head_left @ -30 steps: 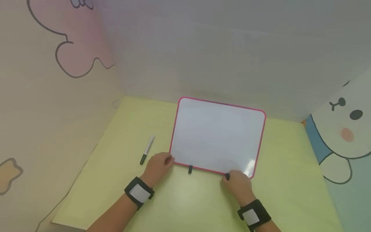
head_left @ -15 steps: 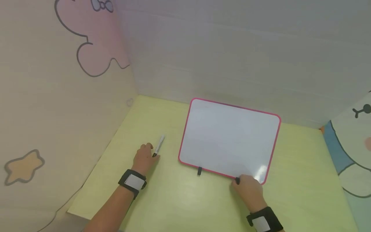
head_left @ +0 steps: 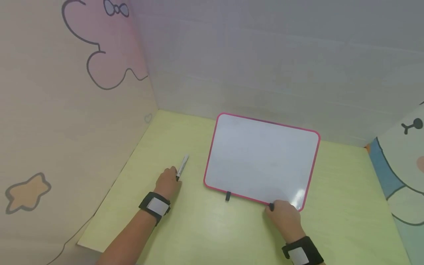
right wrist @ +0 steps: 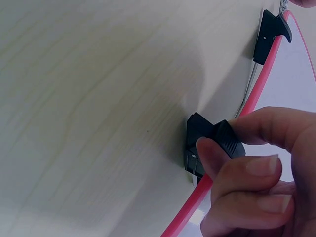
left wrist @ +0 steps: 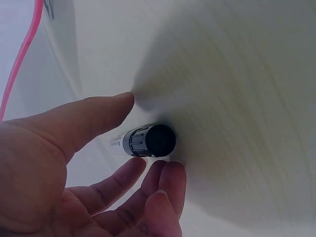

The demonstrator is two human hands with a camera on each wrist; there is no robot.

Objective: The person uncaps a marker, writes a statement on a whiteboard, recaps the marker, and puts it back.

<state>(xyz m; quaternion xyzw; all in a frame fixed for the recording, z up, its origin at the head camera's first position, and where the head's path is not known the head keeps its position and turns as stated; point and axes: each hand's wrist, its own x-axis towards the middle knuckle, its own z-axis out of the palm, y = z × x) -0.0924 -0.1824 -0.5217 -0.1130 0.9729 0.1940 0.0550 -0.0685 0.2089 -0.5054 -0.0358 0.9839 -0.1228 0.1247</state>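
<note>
A white marker with a dark cap lies on the table left of the whiteboard. My left hand is at its capped end. In the left wrist view the marker's cap sits between the thumb above and the bent fingers below, with a gap between thumb and cap. The pink-framed whiteboard stands tilted near the back wall. My right hand pinches a black clip on its lower edge, between thumb and forefinger.
A second black clip sits further left on the board's lower edge, with a thin metal wire by it in the right wrist view. The yellowish table meets the back wall and a left wall with cartoon drawings.
My left hand has left the board's lower left corner and moved left to the marker, its fingers drawing in around the cap. My right hand stays at the clip. The head view has shifted.
</note>
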